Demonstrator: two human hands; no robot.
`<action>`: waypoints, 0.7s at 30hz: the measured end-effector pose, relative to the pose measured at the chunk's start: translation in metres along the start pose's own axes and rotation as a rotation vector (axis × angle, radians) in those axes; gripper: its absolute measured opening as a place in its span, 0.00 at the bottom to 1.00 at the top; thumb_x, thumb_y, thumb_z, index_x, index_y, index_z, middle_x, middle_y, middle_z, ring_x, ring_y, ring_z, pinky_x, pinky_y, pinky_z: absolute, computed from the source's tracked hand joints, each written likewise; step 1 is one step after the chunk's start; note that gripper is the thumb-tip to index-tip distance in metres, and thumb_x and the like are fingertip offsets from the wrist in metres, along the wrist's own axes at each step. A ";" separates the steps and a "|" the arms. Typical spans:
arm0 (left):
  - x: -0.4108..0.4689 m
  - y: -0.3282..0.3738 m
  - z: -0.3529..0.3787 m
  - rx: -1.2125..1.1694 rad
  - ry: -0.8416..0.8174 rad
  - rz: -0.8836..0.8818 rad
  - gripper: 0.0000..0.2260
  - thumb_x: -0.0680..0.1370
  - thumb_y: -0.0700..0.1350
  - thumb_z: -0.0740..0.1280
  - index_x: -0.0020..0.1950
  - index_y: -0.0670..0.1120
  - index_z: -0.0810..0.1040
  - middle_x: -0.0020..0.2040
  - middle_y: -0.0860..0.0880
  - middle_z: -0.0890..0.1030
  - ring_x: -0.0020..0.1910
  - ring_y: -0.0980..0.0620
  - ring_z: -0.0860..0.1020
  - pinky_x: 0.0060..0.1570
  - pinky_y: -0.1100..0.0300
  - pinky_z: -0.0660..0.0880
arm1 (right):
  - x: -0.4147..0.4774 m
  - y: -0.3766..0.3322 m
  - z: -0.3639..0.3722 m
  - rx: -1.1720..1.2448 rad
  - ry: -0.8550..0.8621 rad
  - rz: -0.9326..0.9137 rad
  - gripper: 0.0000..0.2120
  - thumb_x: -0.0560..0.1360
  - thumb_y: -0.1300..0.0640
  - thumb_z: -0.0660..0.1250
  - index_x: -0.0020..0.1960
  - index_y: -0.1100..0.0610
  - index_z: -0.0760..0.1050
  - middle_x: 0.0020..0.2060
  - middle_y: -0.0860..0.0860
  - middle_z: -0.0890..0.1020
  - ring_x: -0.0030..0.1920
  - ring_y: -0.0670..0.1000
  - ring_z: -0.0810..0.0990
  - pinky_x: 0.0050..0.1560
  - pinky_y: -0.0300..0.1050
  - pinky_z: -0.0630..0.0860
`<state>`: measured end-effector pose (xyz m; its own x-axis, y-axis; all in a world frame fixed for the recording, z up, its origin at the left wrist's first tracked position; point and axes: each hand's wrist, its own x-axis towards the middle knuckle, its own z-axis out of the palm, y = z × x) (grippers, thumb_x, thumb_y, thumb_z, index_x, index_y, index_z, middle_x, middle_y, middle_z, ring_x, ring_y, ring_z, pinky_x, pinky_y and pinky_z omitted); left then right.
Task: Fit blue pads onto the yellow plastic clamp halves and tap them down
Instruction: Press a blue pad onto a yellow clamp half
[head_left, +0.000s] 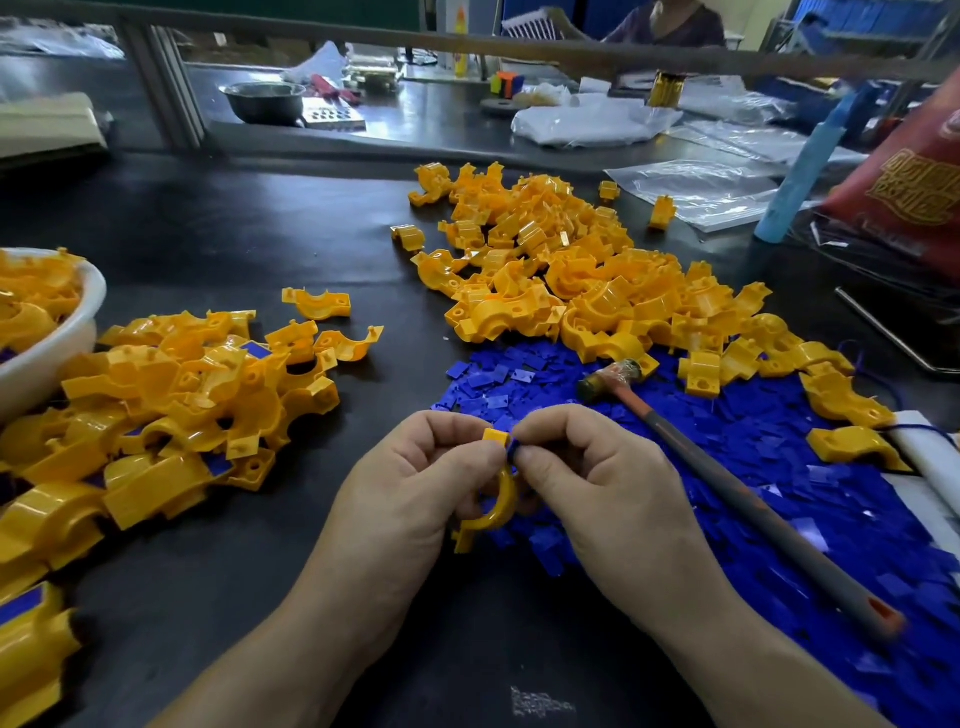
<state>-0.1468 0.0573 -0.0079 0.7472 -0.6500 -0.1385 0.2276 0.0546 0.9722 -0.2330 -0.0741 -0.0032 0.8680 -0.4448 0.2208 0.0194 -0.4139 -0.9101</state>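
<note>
Above the dark table (218, 218), a yellow clamp half (500, 499) is gripped by the left hand (415, 493) while a blue pad (513, 453) is pinched against its upper end by the right hand (597, 488).

Bright, even overhead light glares off the dark table (218, 218); wide-angle edges bend, background blurs.

Two hands in view: left hand (410, 488) and right hand (597, 483), with one yellow clamp half (493, 512) and one blue pad (513, 451) held between them. One hammer (727, 467) lies just right of the right hand. Loose clamp halves form two heaps, too many to count: one heap (171, 405) left of the left hand, one heap (587, 275) beyond both hands. One spread of blue pads (810, 499), uncountable. One white bowl (62, 343) far left. One steel bowl (263, 101) far beyond.
</note>
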 end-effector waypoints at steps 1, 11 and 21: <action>0.000 -0.001 0.000 0.025 0.003 0.005 0.17 0.61 0.57 0.74 0.46 0.51 0.83 0.30 0.52 0.81 0.28 0.58 0.79 0.29 0.68 0.74 | -0.001 0.000 0.001 -0.075 0.020 -0.041 0.06 0.74 0.56 0.67 0.45 0.45 0.79 0.41 0.43 0.81 0.44 0.44 0.81 0.40 0.36 0.79; -0.001 -0.005 -0.001 0.021 -0.041 -0.010 0.15 0.66 0.56 0.71 0.49 0.52 0.84 0.48 0.45 0.86 0.46 0.46 0.85 0.40 0.55 0.83 | -0.004 0.001 0.003 -0.081 -0.001 -0.024 0.08 0.75 0.48 0.65 0.53 0.39 0.76 0.47 0.38 0.79 0.51 0.40 0.78 0.48 0.35 0.77; 0.001 -0.010 -0.003 0.009 -0.072 -0.024 0.13 0.69 0.51 0.70 0.52 0.52 0.85 0.50 0.44 0.86 0.51 0.45 0.84 0.52 0.50 0.80 | -0.002 0.004 -0.003 0.069 -0.040 0.010 0.09 0.75 0.54 0.67 0.49 0.39 0.79 0.46 0.39 0.82 0.50 0.42 0.80 0.45 0.35 0.78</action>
<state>-0.1464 0.0579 -0.0182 0.6946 -0.7040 -0.1482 0.2389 0.0314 0.9705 -0.2362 -0.0765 -0.0061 0.8875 -0.4160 0.1983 0.0435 -0.3528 -0.9347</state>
